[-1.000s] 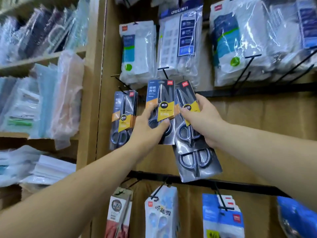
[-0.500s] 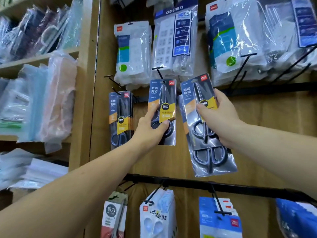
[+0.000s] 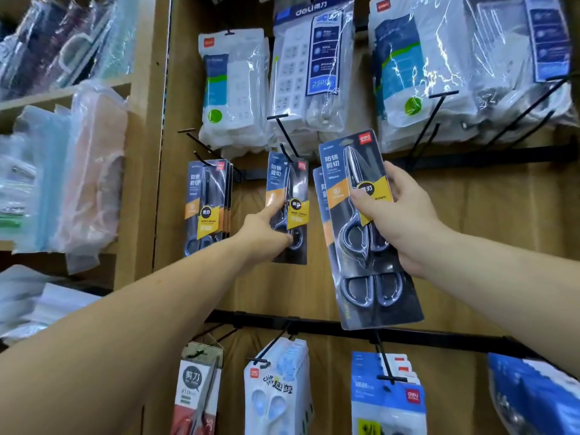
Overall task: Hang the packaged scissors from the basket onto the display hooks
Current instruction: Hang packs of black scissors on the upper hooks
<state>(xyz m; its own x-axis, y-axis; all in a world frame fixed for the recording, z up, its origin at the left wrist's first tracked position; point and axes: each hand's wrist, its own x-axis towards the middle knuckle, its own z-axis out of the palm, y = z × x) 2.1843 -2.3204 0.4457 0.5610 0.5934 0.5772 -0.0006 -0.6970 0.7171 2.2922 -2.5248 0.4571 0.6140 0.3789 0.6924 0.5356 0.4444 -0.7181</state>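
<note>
My right hand [image 3: 398,221] grips a small stack of packaged scissors [image 3: 367,233], dark cards with yellow labels, held upright in front of the wooden display wall. My left hand [image 3: 266,237] pinches the lower part of one scissors pack [image 3: 288,186] whose top sits on a black display hook [image 3: 284,133]. To the left, several more scissors packs [image 3: 208,205] hang from another hook [image 3: 201,146]. The basket is out of view.
White power strips in clear bags [image 3: 310,67] hang above. A black rail [image 3: 329,328] below carries other scissors [image 3: 197,394] and blue-carded goods [image 3: 387,400]. Shelves with plastic-wrapped stationery [image 3: 78,171] stand at the left.
My right hand has drawn its stack of packs rightward and up, away from the pack in my left hand. My left hand has pushed its pack back along the hook toward the wall.
</note>
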